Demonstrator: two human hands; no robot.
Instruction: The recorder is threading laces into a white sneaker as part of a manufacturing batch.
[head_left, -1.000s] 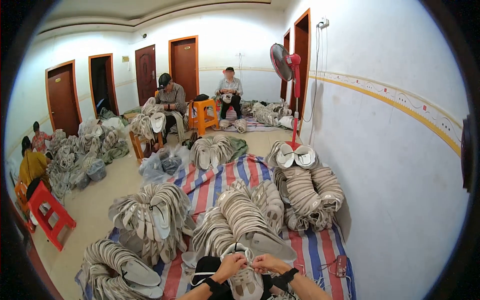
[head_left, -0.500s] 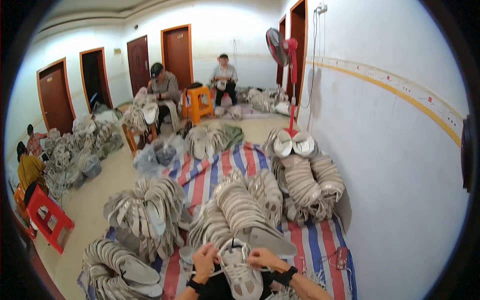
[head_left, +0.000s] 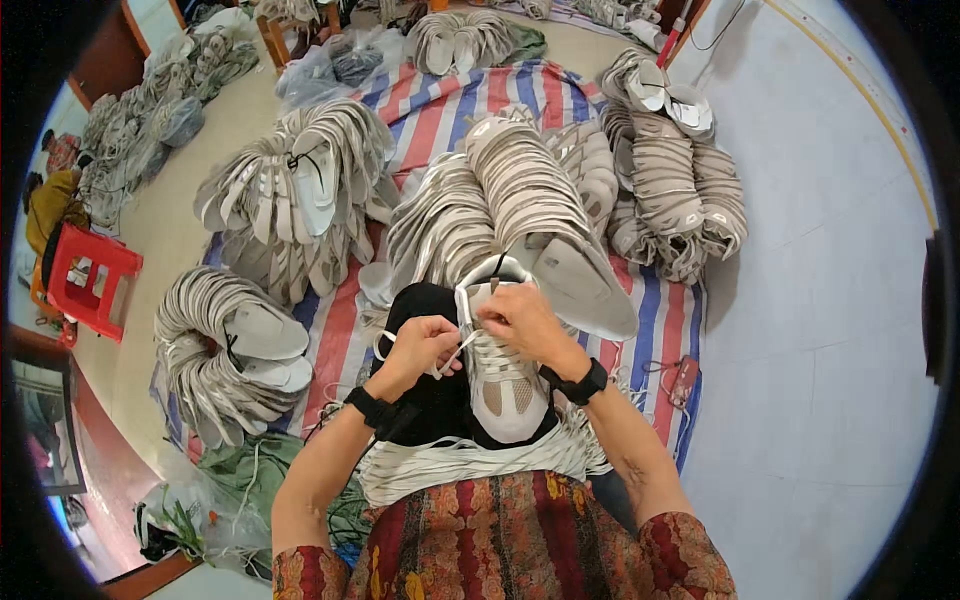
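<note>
A beige and white shoe upper (head_left: 508,398) lies on my lap, its toe toward me and white laces crossing its front. Just left of it, my left hand (head_left: 423,352) is closed in a pinch on a white shoelace (head_left: 385,343), which loops out beside the fingers and runs to the upper's eyelets. My right hand (head_left: 527,322) lies across the top of the upper, fingers bent and closed on its eyelet edge; the fingertips are partly hidden. A black cord (head_left: 499,264) shows at the upper's collar. Many loose white laces (head_left: 450,462) lie across my lap.
Strung bundles of shoe uppers stand ahead (head_left: 525,190), at left (head_left: 290,180), near left (head_left: 215,340) and by the right wall (head_left: 665,170), on a striped sheet (head_left: 425,115). A red stool (head_left: 95,285) stands far left, near a person in yellow (head_left: 52,208). A small red object (head_left: 684,380) lies at right.
My view has tilted down, so my lap and sleeves now show. My right hand has moved from the upper's right side across its top. The left hand still pinches the lace.
</note>
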